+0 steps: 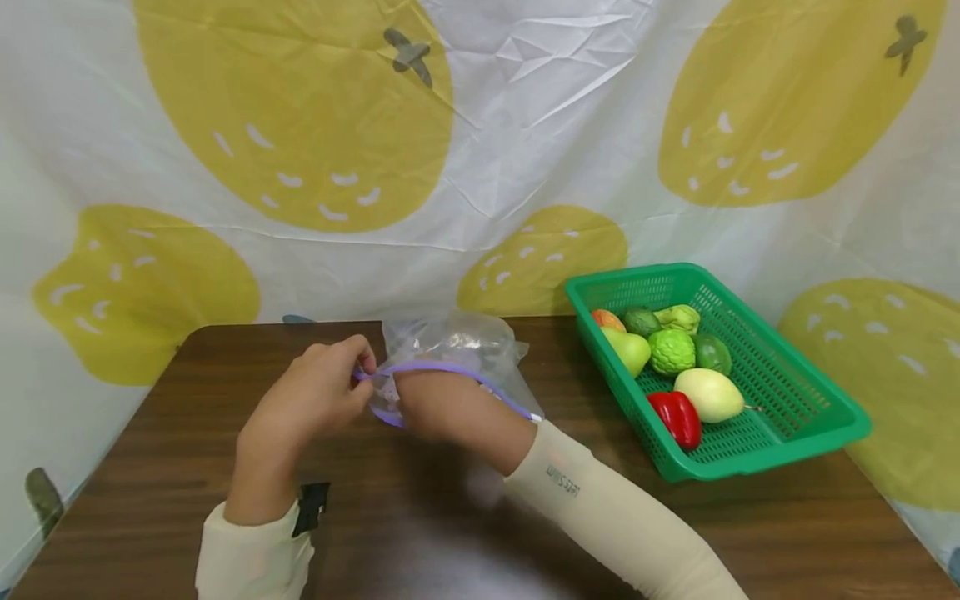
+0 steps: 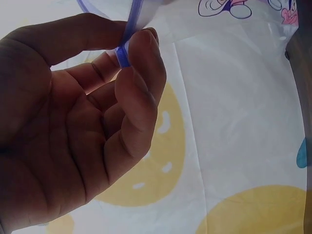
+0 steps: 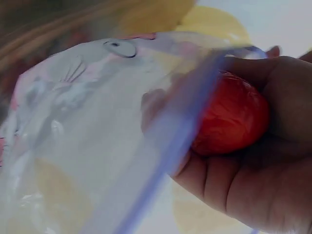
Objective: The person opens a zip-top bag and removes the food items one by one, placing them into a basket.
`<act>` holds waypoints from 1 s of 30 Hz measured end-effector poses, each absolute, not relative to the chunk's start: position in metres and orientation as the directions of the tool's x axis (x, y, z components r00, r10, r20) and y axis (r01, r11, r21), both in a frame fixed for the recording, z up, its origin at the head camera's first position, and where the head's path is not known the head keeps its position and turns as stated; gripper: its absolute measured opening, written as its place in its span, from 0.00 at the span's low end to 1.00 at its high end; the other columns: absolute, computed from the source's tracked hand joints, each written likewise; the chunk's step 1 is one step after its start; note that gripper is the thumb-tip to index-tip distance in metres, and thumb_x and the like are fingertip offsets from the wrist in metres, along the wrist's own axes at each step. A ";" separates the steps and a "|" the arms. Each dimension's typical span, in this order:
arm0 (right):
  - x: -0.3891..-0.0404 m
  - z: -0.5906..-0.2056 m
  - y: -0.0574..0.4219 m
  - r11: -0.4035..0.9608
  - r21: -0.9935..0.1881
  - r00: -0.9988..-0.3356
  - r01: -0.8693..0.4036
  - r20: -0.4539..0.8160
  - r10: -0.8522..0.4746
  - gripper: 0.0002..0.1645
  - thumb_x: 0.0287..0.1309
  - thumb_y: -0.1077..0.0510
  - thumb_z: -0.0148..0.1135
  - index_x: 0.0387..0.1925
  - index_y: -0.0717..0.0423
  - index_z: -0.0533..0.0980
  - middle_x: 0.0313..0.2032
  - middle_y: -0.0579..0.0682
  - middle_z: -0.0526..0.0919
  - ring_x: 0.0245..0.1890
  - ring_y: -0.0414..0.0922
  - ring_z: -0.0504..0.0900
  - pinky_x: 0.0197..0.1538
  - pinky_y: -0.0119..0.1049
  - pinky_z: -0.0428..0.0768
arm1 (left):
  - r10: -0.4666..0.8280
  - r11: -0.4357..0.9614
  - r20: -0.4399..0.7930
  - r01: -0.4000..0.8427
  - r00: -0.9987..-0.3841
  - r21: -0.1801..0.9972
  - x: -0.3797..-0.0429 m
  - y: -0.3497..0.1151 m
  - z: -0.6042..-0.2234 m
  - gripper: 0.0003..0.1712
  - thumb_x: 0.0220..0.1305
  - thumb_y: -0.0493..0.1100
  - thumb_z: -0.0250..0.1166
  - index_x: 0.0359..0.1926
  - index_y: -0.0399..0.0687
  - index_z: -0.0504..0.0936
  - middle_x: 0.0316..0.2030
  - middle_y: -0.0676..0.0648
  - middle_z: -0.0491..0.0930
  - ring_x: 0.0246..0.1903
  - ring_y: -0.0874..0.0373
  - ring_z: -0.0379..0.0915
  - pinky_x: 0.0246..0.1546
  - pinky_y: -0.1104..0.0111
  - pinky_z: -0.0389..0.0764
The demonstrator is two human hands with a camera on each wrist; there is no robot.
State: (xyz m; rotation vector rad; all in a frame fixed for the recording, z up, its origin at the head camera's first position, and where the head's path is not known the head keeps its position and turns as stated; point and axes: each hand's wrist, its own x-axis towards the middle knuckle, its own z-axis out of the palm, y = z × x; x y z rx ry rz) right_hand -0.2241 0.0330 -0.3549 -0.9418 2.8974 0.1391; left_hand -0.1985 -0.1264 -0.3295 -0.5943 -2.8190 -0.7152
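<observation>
A clear zip bag (image 1: 480,342) with a purple zip edge and printed cartoon figures is on the far side of the table. My left hand (image 1: 311,396) pinches the purple edge (image 2: 129,34) between thumb and fingertips at the bag's left corner. Through the open mouth reaches my right hand (image 1: 450,404), its fingers inside the bag and hidden in the head view. In the right wrist view those fingers curl round a shiny red round fruit (image 3: 234,117), part of it behind the purple edge.
On the right stands a green plastic basket (image 1: 813,454) with a red pepper (image 1: 677,419), a pale yellow fruit (image 1: 708,395), a green pear (image 1: 628,350) and several other fruits and vegetables. Behind the brown table (image 1: 165,467) hangs a lemon-print cloth (image 1: 337,267).
</observation>
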 end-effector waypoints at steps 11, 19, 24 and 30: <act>-0.182 -0.329 0.044 0.741 0.144 -0.744 -0.656 0.038 -0.667 0.16 0.66 0.48 0.57 0.45 0.55 0.76 0.40 0.51 0.83 0.39 0.48 0.82 0.40 0.44 0.85 | 0.337 0.805 0.253 0.417 -0.907 0.422 -0.197 -0.130 -0.327 0.06 0.55 0.33 0.61 0.36 0.38 0.78 0.26 0.43 0.81 0.25 0.52 0.72 0.28 0.56 0.76; -0.157 -0.306 0.055 0.663 0.089 -0.660 -0.743 0.067 -0.749 0.16 0.69 0.47 0.55 0.43 0.56 0.75 0.35 0.50 0.77 0.28 0.44 0.77 0.31 0.37 0.83 | 0.332 0.808 0.236 0.404 -0.914 0.428 -0.197 -0.132 -0.327 0.07 0.54 0.34 0.61 0.36 0.38 0.78 0.26 0.43 0.81 0.25 0.52 0.72 0.28 0.56 0.76; -0.149 -0.290 0.068 0.628 -0.029 -0.628 -0.778 0.093 -0.773 0.12 0.69 0.49 0.55 0.39 0.54 0.72 0.33 0.48 0.73 0.26 0.42 0.73 0.30 0.36 0.79 | 0.323 0.813 0.234 0.395 -0.917 0.428 -0.197 -0.132 -0.326 0.07 0.55 0.34 0.60 0.36 0.38 0.78 0.25 0.43 0.81 0.25 0.51 0.71 0.28 0.58 0.75; -0.141 -0.274 0.086 0.617 -0.046 -0.617 -0.786 0.132 -0.776 0.11 0.68 0.50 0.56 0.36 0.53 0.72 0.29 0.47 0.70 0.24 0.41 0.70 0.26 0.33 0.75 | 0.320 0.812 0.240 0.396 -0.916 0.429 -0.197 -0.133 -0.325 0.07 0.55 0.35 0.60 0.37 0.38 0.77 0.25 0.43 0.81 0.25 0.51 0.71 0.28 0.58 0.75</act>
